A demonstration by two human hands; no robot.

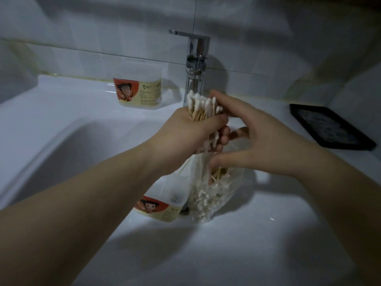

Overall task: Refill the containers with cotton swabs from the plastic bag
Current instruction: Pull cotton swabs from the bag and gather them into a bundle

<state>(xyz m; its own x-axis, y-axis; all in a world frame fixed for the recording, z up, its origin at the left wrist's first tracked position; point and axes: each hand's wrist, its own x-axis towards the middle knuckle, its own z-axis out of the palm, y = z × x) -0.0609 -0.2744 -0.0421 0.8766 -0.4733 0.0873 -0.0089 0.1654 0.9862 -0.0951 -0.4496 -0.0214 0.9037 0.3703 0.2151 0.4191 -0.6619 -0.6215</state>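
Note:
My left hand grips a thick bundle of wooden-stick cotton swabs upright, white tips poking out above and below the fist. My right hand is beside it, fingers spread and touching the bundle's top, thumb down near the bag's mouth. Below the hands stands a clear plastic bag with several more swabs inside. A clear container with a red and yellow label sits just left of the bag, partly hidden by my left forearm. A second labelled container stands at the back by the wall.
A chrome tap rises right behind the hands. The white sink basin drops away on the left. A black tray lies on the counter at the right. White tiled wall behind.

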